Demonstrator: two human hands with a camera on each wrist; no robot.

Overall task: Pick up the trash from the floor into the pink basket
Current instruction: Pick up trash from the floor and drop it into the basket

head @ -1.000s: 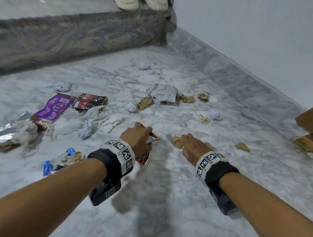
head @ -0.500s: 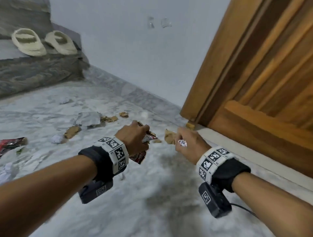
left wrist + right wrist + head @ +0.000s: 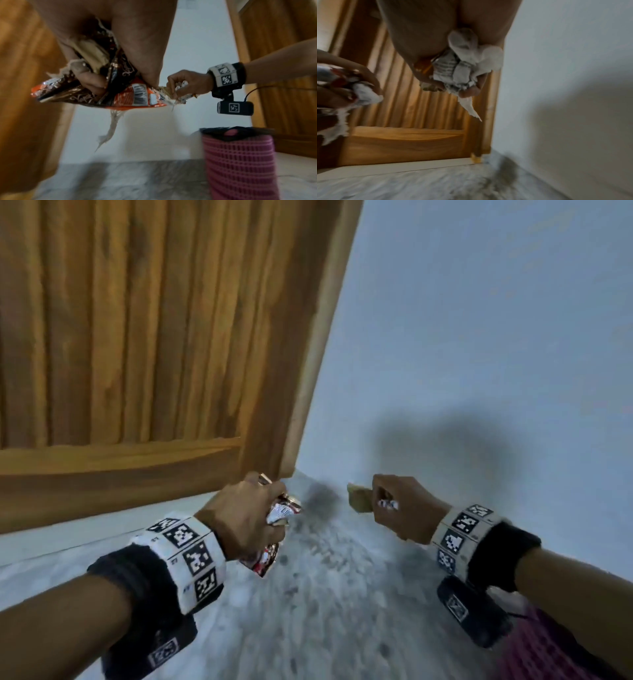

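Observation:
My left hand [image 3: 253,515] grips a crumpled brown and orange snack wrapper [image 3: 120,94] with torn white paper hanging below it. My right hand [image 3: 387,508] holds a bunch of crumpled printed paper scraps [image 3: 453,70] and a tan scrap [image 3: 358,498]. Both hands hang in the air above the marble floor [image 3: 325,594]. The pink lattice basket [image 3: 238,162], lined with a black bag, stands on the floor by the wall, below and right of my right hand in the left wrist view. Only its edge [image 3: 548,652] shows at the lower right of the head view.
A wooden door [image 3: 154,337] with its frame fills the left and meets the floor at a pale threshold [image 3: 85,535]. A white wall [image 3: 479,354] runs along the right. The scattered trash on the floor is out of view.
My view has swung right, from the littered floor to the door and wall corner. Both hands have risen and moved that way with the trash in them, and the basket's edge has come into view.

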